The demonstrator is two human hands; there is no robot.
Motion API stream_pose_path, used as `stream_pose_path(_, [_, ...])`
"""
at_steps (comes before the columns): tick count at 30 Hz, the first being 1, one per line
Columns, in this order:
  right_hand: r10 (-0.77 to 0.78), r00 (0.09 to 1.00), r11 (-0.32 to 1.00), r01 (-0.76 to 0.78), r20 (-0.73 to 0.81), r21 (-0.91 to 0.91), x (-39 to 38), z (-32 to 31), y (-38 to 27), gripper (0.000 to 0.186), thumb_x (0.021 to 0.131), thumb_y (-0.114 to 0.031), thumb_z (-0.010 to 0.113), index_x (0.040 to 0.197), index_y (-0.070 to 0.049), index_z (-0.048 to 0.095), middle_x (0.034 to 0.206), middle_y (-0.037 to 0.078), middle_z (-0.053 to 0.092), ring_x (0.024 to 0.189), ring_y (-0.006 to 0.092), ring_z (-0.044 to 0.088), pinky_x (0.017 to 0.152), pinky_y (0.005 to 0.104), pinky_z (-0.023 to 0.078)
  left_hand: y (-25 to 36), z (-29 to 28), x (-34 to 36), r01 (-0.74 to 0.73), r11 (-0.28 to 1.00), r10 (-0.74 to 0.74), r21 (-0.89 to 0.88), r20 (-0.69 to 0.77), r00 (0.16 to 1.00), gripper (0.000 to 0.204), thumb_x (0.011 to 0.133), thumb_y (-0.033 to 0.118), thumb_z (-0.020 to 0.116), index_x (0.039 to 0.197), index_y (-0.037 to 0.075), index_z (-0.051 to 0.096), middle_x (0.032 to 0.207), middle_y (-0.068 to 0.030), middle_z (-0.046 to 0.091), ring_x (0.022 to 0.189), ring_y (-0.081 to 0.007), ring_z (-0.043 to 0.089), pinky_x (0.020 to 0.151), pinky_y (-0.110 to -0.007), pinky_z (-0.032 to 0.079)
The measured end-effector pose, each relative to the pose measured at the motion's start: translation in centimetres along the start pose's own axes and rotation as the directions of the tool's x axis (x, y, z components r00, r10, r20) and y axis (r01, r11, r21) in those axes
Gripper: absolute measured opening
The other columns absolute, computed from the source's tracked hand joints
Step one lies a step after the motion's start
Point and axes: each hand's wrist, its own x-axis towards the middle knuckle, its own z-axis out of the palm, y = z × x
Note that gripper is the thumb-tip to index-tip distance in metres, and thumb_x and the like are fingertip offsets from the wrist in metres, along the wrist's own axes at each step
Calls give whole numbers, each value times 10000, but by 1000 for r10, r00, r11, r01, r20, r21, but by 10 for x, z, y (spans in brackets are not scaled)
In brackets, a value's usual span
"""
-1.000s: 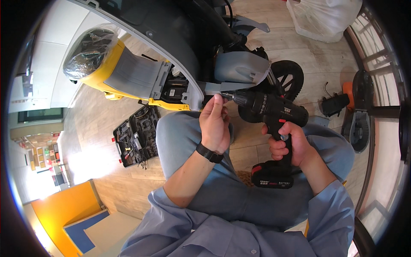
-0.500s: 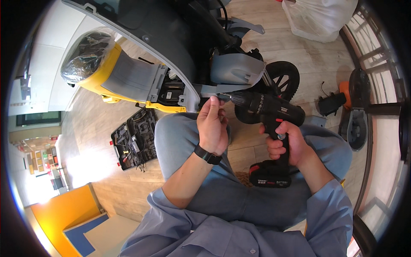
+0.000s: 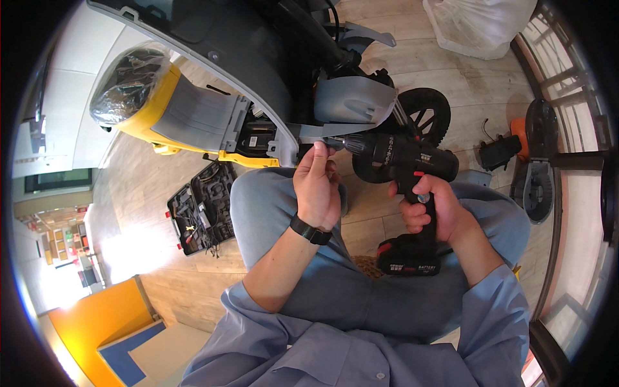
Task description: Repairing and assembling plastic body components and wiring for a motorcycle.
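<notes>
My right hand (image 3: pixel 433 205) is wrapped round the grip of a black cordless drill (image 3: pixel 419 161), its chuck pointing left and its battery hanging low over my lap. The drill's tip meets the lower edge of a grey body panel (image 3: pixel 309 133) on a yellow and grey scooter (image 3: pixel 200 106). Close beside that tip, the thumb and fingers of my left hand (image 3: pixel 317 187) are pinched together; whatever they hold is too small and hidden to make out. A black band circles my left wrist. The scooter's black wheel (image 3: pixel 425 116) shows beyond the drill.
An open tool case (image 3: pixel 205 209) with cables and tools lies on the floor to the left. At the right are a black part with a wire (image 3: pixel 500 155) and a hinged dark shell (image 3: pixel 536 184). A white plastic bag (image 3: pixel 477 29) stands farther back.
Both hands have shifted slightly up and left in the picture. The drill has tilted a little, and its tip is closer to my left fingertips.
</notes>
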Motion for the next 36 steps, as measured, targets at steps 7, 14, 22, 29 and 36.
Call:
stream_pose_path(7, [-122,990,966,104,-64,-235,0,1,-1,428,723,-279,509,1089,-60,540,556,-24,382,442,79,326,475,254,314,0,0,0,2,1000,-2,-5,-15,1000,164,952,336,583,932,177,619,895,65,597,763,-80,455,707,-268,373])
stream_pose_path(14, [-152,985,969,133,-78,-207,4,-3,10,431,731,-237,499,1117,-50,542,563,-16,382,455,87,334,486,250,323,1,5,-1,0,999,-3,-45,-65,998,188,938,296,617,965,111,643,899,33,632,686,-52,465,625,-225,374])
stream_pose_path(22, [-112,993,987,109,-21,-121,3,-4,8,445,715,-278,486,1103,-62,519,557,-28,373,427,77,328,472,258,310,-6,13,-14,18,999,-15,-40,70,997,183,954,255,593,1038,93,572,937,-33,641,830,-110,589,726,-254,431])
stream_pose_path(29, [-104,995,986,102,-9,-131,-3,-5,12,454,713,-282,473,1107,-59,513,552,-25,381,422,80,333,469,260,313,-2,22,-11,115,985,-102,-124,110,989,217,966,305,561,1089,133,608,977,26,632,899,-100,565,826,-259,434])
stream_pose_path(36, [-123,992,988,125,29,-94,-2,-12,17,460,741,-269,486,1142,-48,530,561,-18,398,447,87,354,500,261,340,-3,23,-6,264,917,-217,-298,181,959,202,937,257,609,1061,98,612,1007,-15,647,934,-127,596,878,-270,485])
